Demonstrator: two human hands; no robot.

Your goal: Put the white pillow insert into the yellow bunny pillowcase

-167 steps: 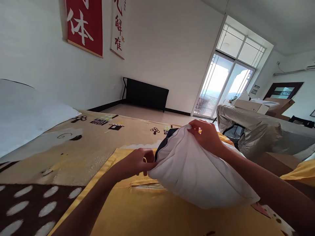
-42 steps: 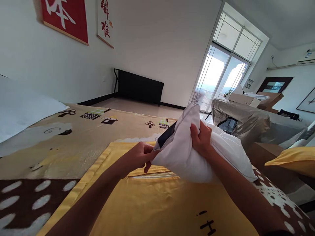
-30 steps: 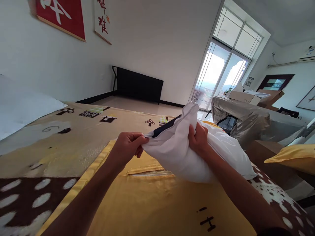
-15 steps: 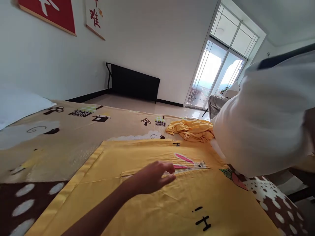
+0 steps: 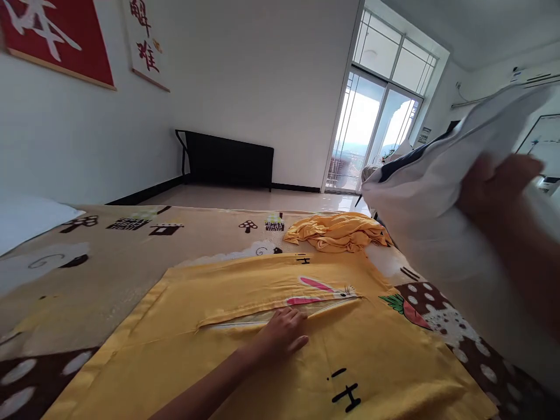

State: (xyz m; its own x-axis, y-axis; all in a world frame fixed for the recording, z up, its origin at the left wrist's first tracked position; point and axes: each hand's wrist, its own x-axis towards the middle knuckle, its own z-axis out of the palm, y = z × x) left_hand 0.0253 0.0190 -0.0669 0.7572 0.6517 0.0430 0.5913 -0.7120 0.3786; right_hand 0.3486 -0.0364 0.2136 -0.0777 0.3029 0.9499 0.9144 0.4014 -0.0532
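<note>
A yellow pillowcase (image 5: 245,373) with rabbit, carrot and "Hi" prints lies flat on the bed, its long slit with a pale zipper edge parted. My left hand (image 5: 286,329) is at the slit's near edge, fingers curled over the fabric and their tips hidden inside. On the right, my right hand (image 5: 499,181) grips a white pillow (image 5: 437,221) with a dark blue edge band, raised above the bed. Motion blurs that hand and part of the pillow.
A crumpled yellow cloth (image 5: 336,230) lies past the pillowcase. Another white pillow (image 5: 30,221) rests at the bed's left. The patterned blanket (image 5: 192,233) covers the bed. Beyond stand a black folded frame (image 5: 227,160) against the wall and a glass door (image 5: 371,128).
My left hand has lowered onto the slit and curled over its edge, which now gapes wider. The white pillow has swung and tilted, bringing my right hand into view.
</note>
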